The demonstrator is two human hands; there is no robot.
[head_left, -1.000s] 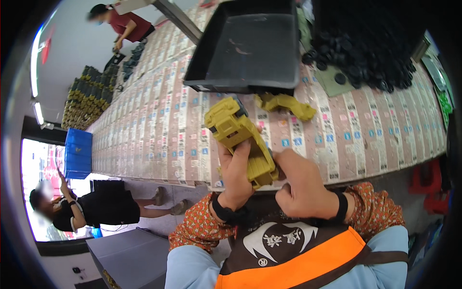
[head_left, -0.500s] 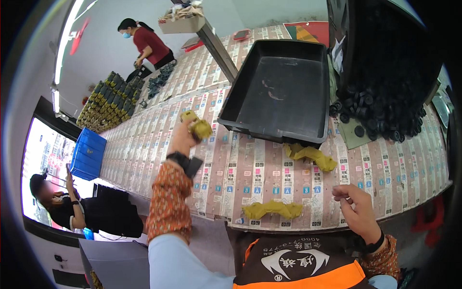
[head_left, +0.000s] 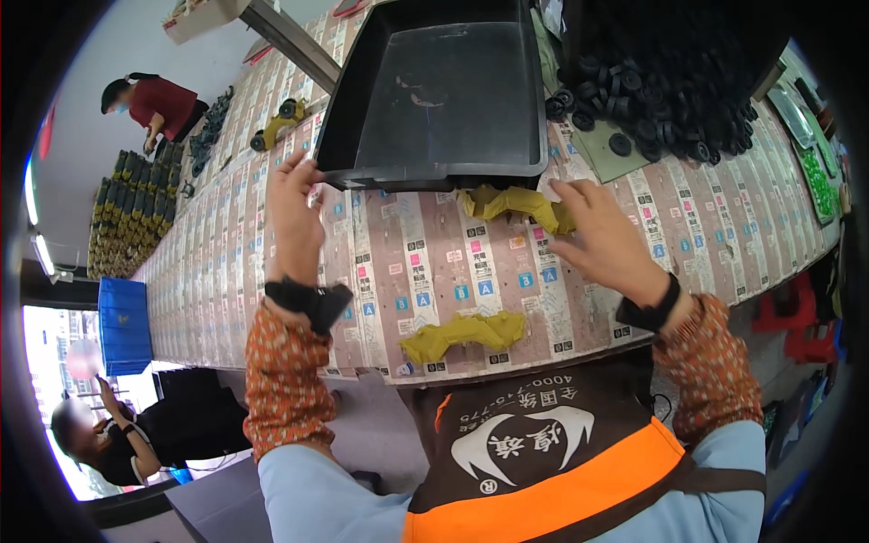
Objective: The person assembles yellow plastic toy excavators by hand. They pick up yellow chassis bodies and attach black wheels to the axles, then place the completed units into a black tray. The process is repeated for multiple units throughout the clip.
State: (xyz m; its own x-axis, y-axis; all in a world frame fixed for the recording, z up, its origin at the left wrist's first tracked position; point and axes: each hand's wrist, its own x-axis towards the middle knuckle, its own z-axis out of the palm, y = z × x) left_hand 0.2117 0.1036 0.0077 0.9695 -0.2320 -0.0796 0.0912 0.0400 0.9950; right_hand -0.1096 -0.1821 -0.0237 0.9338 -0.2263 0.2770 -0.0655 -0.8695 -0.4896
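Note:
My left hand (head_left: 294, 217) holds nothing, its fingers loosely apart beside the near left corner of a large black tray (head_left: 433, 177). Beyond it lies an olive-yellow plastic piece with black wheels (head_left: 279, 127), apart from the hand. My right hand (head_left: 608, 237) is open, thumb and fingers spread around the right end of a curved olive-yellow plastic piece (head_left: 518, 204); whether they touch it I cannot tell. That piece lies against the tray's near edge. A similar yellow piece (head_left: 463, 335) rests near the table's front edge.
Black wheels (head_left: 670, 109) form a heap at the back right. Stacked green-and-yellow pieces (head_left: 136, 208) stand far left, near a blue bin (head_left: 125, 326). A person in a red top (head_left: 163, 107) works at the far left; another in dark clothes (head_left: 118, 434) is at lower left. Red stools (head_left: 797, 317) stand right.
My left hand has let go of its yellow piece, now farther off on the table, and moved toward the tray corner. The right hand has reached forward to the yellow piece by the tray. The view has shifted.

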